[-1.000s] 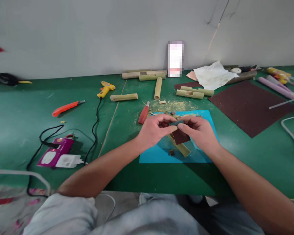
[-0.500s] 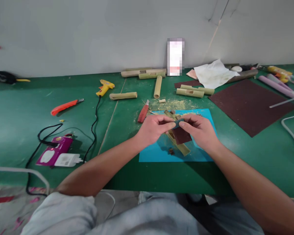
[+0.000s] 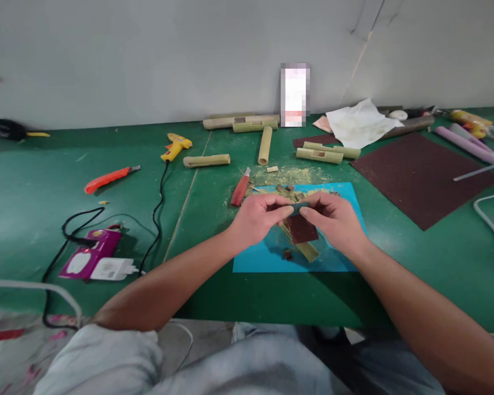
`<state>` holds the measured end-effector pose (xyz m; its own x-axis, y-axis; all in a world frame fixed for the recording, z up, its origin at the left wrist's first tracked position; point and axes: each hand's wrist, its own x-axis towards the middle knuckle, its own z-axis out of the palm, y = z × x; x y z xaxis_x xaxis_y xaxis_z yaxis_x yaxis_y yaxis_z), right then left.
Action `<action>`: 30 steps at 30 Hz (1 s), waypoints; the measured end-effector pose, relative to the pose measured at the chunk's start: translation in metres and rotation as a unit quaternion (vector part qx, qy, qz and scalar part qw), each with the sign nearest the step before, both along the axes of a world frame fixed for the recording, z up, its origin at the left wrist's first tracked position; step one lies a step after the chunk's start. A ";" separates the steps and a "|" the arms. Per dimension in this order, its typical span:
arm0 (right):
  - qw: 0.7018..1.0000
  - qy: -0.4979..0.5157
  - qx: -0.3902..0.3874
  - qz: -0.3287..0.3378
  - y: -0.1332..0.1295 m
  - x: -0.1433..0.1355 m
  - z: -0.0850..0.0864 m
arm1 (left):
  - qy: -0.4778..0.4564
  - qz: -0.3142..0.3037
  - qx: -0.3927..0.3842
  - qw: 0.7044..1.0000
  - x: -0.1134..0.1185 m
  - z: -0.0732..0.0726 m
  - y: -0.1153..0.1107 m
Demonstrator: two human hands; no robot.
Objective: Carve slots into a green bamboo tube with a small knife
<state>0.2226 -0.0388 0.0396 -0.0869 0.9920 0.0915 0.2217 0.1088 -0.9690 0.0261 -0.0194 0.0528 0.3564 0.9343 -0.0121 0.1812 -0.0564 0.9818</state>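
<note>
Between my two hands is a small piece of sandpaper [image 3: 303,229], dark brown on its hanging face, with a grey-green strip showing along its upper edge. My left hand [image 3: 257,218] pinches that edge at its left end, thumb on top. From the other side, my right hand [image 3: 333,216] pinches the same edge, the two thumb tips close together. Beneath the sandpaper, a split bamboo tube [image 3: 308,252] lies slanted on a blue sheet [image 3: 251,262], partly hidden. Bamboo scraps and brown bits are scattered around it. Beside my left hand rests a red-handled carving tool [image 3: 240,190].
Bamboo tubes [image 3: 265,146] lie further back, near a phone [image 3: 295,96] propped on the wall. At the left are a yellow glue gun [image 3: 176,147], an orange utility knife [image 3: 109,180] and a purple power strip [image 3: 91,253]. A large brown sandpaper sheet [image 3: 422,181] lies right.
The sandpaper's hanging part has shifted slightly left, and its grey-green top edge looks more level. Both hands keep their pinch with almost no movement.
</note>
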 end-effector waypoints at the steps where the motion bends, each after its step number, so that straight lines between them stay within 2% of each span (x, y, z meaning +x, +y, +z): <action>1: 1.000 0.002 -0.002 0.000 0.000 0.000 -0.001 | 0.004 0.001 0.001 1.000 0.000 -0.001 0.000; 13: 1.000 -0.013 0.005 0.004 -0.001 -0.001 -0.003 | 0.013 -0.003 0.015 1.000 0.001 -0.003 -0.002; 30: 0.996 0.053 -0.012 0.075 0.003 0.003 -0.003 | 0.006 -0.044 0.035 0.998 -0.001 -0.001 -0.002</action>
<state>0.2257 -0.0354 0.0366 -0.2245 0.9709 0.0837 0.1018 0.1088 -0.9888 0.0249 -0.0212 0.0519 0.4373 0.8980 0.0478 0.1846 -0.1417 0.9725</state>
